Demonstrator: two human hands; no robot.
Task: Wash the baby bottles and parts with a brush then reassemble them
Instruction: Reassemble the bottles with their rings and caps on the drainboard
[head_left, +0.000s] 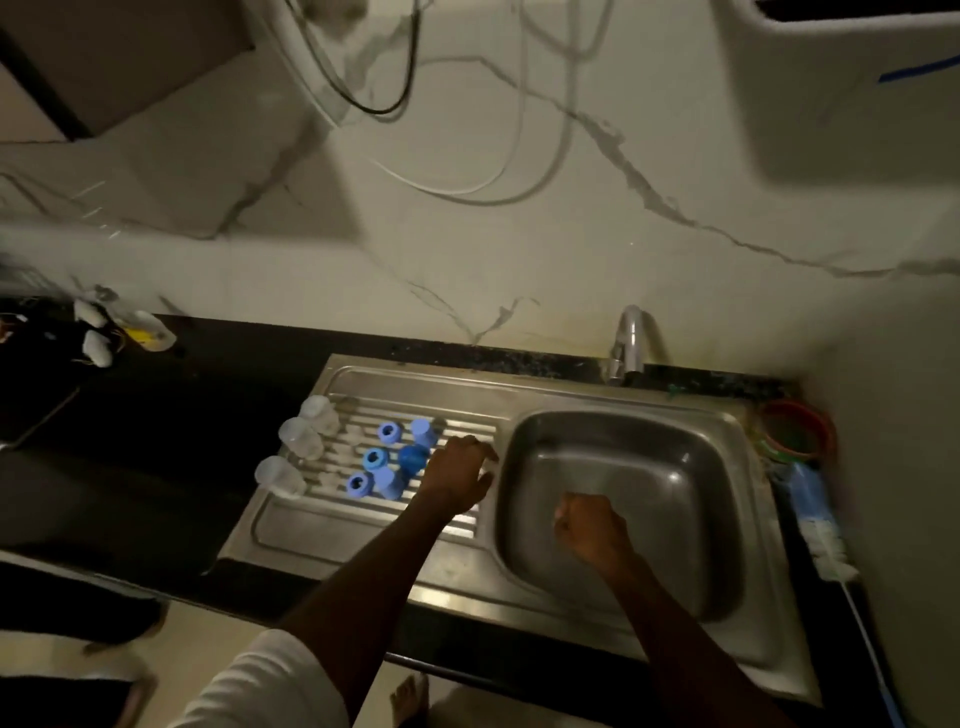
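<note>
Steel drainboard (291, 525) under left hand (457, 475), fingers spread; right hand (587, 525) fisted, contents hidden.
</note>
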